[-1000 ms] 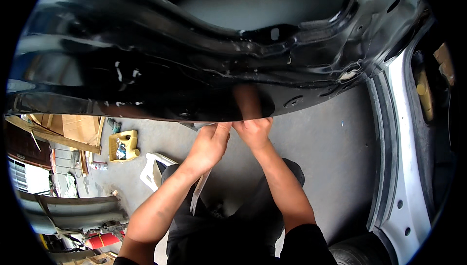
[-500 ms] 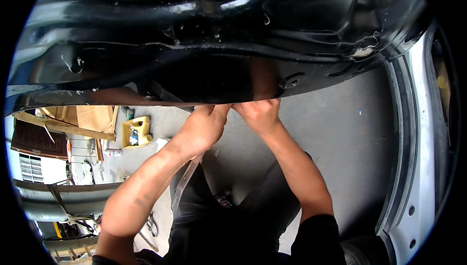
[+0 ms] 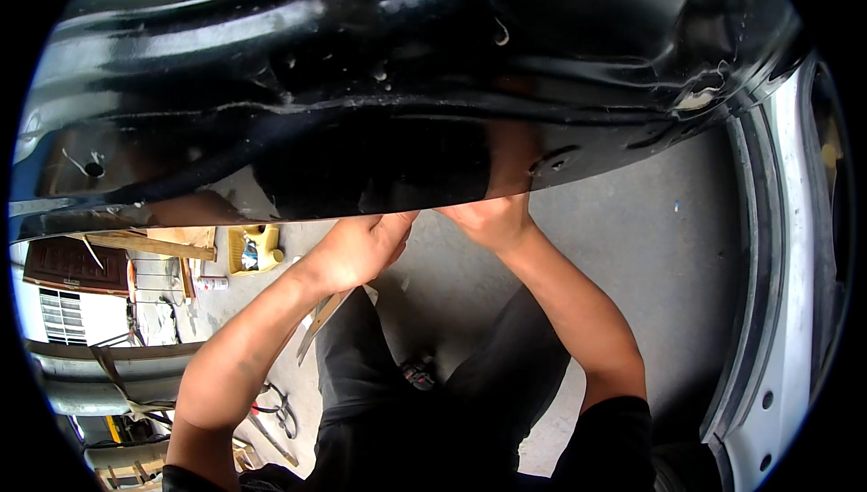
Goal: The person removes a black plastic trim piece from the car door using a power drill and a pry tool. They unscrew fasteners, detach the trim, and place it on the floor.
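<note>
A large glossy black car body panel (image 3: 406,158) spans the upper view, its lower edge curving above my hands. My left hand (image 3: 357,248) is closed just under that edge, thumb along the top, fingertips partly hidden by the panel. From beneath its palm a long flat metal strip (image 3: 323,322) slants down toward my left thigh. My right hand (image 3: 492,219) lies close to its right at the same edge, fingers curled inward. The panel hides most of those fingers and whatever they grip.
At right stands a pale car body frame (image 3: 790,311) with a dark rubber seal. On the grey floor at left are a cut yellow jug (image 3: 257,248), a spray can (image 3: 212,283) and wooden boards (image 3: 149,245). A silver bumper-like part (image 3: 117,366) lies further left.
The panel's lower edge sits lower in view on the left and covers more of my fingers. My left hand has shifted slightly left and down, with the strip tilting further left.
</note>
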The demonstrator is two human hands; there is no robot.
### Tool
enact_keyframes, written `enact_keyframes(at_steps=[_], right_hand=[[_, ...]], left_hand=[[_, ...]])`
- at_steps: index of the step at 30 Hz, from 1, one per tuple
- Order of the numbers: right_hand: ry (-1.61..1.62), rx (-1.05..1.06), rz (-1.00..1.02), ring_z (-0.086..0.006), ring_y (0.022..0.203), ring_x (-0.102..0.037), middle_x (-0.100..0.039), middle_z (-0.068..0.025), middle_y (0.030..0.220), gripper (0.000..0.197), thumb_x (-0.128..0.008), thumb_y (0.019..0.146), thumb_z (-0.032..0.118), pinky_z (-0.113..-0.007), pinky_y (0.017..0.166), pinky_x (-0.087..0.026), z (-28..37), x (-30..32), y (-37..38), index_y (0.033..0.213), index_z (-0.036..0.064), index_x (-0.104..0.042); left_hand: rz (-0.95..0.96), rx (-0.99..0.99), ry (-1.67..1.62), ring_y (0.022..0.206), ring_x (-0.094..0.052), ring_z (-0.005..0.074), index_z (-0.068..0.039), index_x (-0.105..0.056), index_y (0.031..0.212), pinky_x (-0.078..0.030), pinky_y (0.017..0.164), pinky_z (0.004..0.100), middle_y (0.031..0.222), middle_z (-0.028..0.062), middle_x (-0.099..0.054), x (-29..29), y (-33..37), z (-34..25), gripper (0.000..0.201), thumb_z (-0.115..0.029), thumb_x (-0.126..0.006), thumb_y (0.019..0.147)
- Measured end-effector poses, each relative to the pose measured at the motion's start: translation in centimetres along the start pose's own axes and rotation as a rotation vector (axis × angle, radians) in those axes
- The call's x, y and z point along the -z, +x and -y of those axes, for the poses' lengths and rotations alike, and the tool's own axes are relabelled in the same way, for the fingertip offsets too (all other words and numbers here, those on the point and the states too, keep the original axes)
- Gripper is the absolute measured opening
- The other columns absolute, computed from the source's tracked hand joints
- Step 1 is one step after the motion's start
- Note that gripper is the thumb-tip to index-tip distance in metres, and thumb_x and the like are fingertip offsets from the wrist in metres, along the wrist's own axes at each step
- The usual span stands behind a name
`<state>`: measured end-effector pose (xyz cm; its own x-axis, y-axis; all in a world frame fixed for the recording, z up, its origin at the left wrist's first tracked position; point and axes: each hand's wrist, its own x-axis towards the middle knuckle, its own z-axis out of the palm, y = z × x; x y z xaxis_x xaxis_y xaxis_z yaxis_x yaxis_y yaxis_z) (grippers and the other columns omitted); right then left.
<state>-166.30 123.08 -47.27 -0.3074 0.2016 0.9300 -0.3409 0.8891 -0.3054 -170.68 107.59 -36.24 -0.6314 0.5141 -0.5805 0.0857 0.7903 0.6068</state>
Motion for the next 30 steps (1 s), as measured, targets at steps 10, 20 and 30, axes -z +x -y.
enact_keyframes(at_steps=[10,20,30], right_hand=[[0.123,0.016,0.098,-0.0384,0.102,-0.056,-0.061,-0.0185,0.108,0.044,-0.08,0.063,0.016,-0.049,0.092,-0.042,-0.2,0.0,0.2,0.1,-0.0013,-0.066],[0.055,-0.024,0.053,-0.0361,0.106,-0.059,-0.064,-0.0173,0.109,0.043,-0.079,0.059,0.016,-0.047,0.099,-0.042,0.3,-0.5,0.4,0.098,0.0004,-0.069],[-0.064,0.043,0.005,-0.0286,0.082,-0.062,-0.065,-0.0067,0.096,0.033,-0.076,0.067,0.023,-0.045,0.077,-0.049,0.1,-0.4,0.3,0.095,0.0086,-0.069]], left_hand=[[0.021,-0.109,-0.127,0.043,-0.032,0.0086,-0.009,-0.039,0.064,-0.027,0.04,0.0238,0.049,-0.0015,-0.035,-0.7,0.1,0.8,0.057,-0.052,-0.027,0.099],[-0.088,-0.148,-0.23,0.04,-0.031,0.0086,-0.009,-0.04,0.062,-0.026,0.039,0.0246,0.049,-0.0015,-0.036,-2.2,-0.3,1.9,0.061,-0.056,-0.026,0.097],[-0.312,-0.065,-0.381,0.039,-0.03,0.0081,-0.013,-0.038,0.062,-0.023,0.035,0.0246,0.049,-0.0031,-0.034,-5.7,0.4,0.7,0.056,-0.056,-0.03,0.097]])
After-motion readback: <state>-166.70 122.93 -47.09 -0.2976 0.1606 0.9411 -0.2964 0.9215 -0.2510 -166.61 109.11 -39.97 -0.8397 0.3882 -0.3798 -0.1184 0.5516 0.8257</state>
